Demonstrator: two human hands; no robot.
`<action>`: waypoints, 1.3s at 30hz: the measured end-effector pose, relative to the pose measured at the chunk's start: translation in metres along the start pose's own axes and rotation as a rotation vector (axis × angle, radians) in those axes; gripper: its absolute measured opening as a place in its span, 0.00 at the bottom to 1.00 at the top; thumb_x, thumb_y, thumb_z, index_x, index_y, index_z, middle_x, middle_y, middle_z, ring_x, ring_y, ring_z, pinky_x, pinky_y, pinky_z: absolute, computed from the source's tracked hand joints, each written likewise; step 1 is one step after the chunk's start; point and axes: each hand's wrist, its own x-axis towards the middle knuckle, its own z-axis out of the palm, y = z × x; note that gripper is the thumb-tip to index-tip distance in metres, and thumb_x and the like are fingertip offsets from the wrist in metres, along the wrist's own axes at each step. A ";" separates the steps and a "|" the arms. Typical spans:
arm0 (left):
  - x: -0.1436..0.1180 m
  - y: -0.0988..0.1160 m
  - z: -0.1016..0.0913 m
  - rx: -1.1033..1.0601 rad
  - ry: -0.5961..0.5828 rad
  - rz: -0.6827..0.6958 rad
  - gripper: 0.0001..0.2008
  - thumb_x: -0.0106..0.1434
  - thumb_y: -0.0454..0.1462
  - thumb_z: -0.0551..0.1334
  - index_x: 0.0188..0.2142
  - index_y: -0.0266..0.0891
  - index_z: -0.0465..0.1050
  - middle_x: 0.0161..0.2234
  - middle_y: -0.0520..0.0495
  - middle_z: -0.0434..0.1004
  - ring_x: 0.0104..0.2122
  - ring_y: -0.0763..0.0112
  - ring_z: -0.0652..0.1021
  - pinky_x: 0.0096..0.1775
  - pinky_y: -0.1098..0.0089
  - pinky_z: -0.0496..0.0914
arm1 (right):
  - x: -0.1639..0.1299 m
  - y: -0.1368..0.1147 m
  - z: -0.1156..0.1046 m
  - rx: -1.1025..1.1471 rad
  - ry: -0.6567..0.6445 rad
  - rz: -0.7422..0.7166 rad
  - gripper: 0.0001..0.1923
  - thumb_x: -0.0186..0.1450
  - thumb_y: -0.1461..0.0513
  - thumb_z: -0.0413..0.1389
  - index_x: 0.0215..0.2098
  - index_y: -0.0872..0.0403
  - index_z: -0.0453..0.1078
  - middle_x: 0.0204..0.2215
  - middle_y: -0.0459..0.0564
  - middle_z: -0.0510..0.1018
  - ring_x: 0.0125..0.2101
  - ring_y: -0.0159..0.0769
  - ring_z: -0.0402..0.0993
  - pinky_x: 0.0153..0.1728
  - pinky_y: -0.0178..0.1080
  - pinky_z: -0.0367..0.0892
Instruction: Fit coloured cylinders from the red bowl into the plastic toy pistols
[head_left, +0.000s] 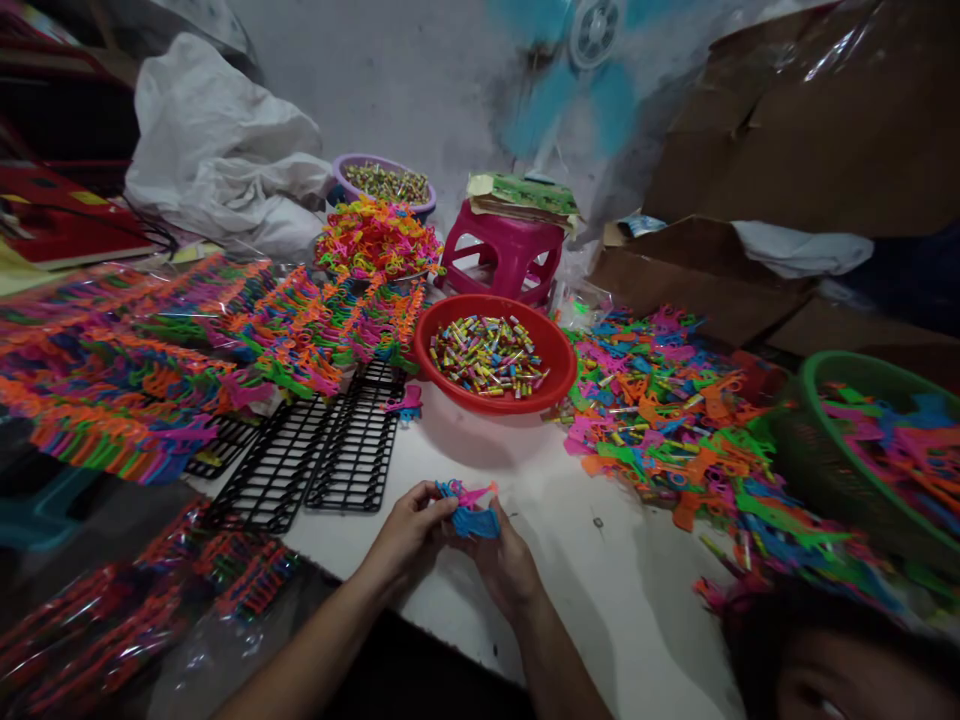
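Between both hands [457, 540], blue plastic toy [471, 518], pinched over white table [615, 580]

Three bowls: one red bowl [495, 352] mid-desk, one purple bowl [382, 180] at the far edge, one green basket [862, 440] at the right edge. One pink stool [501, 255]. Two black racks [315, 450]. Loose plastic pieces are too many to count.

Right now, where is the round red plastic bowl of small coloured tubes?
Head view, centre: red bowl sits on the white table, before the pink stool, right of the black racks.
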 end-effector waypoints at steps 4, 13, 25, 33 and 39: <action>0.004 0.002 -0.009 0.141 0.032 0.047 0.15 0.44 0.42 0.67 0.24 0.36 0.64 0.16 0.60 0.63 0.13 0.85 0.61 0.16 0.80 0.53 | -0.002 -0.004 -0.007 -0.062 -0.028 -0.053 0.25 0.58 0.46 0.48 0.41 0.54 0.70 0.37 0.54 0.76 0.37 0.41 0.72 0.38 0.45 0.65; -0.009 0.012 -0.001 0.258 -0.059 -0.073 0.23 0.53 0.55 0.53 0.30 0.35 0.67 0.17 0.54 0.66 0.10 0.84 0.60 0.12 0.79 0.44 | -0.006 -0.009 -0.012 -1.050 -0.014 -0.704 0.21 0.59 0.69 0.48 0.48 0.45 0.66 0.50 0.47 0.67 0.51 0.38 0.61 0.51 0.45 0.58; -0.019 0.029 -0.004 0.388 -0.118 -0.058 0.16 0.51 0.46 0.62 0.28 0.33 0.72 0.10 0.58 0.60 0.11 0.85 0.54 0.16 0.77 0.43 | -0.024 -0.025 -0.007 -1.119 0.076 -0.805 0.18 0.60 0.69 0.44 0.46 0.51 0.65 0.50 0.53 0.65 0.50 0.39 0.61 0.47 0.45 0.62; -0.018 0.018 0.001 0.344 -0.045 0.026 0.16 0.51 0.47 0.61 0.28 0.35 0.69 0.11 0.58 0.61 0.10 0.84 0.55 0.14 0.78 0.45 | -0.020 -0.002 0.013 -1.369 0.313 -0.907 0.04 0.55 0.60 0.57 0.29 0.52 0.70 0.48 0.54 0.63 0.49 0.45 0.56 0.47 0.50 0.57; -0.018 0.023 0.000 0.384 0.005 0.097 0.22 0.55 0.51 0.53 0.36 0.34 0.70 0.11 0.57 0.63 0.09 0.83 0.54 0.13 0.78 0.44 | -0.019 -0.004 0.010 -1.349 0.329 -0.812 0.03 0.58 0.61 0.54 0.29 0.52 0.69 0.46 0.54 0.65 0.48 0.43 0.58 0.45 0.48 0.59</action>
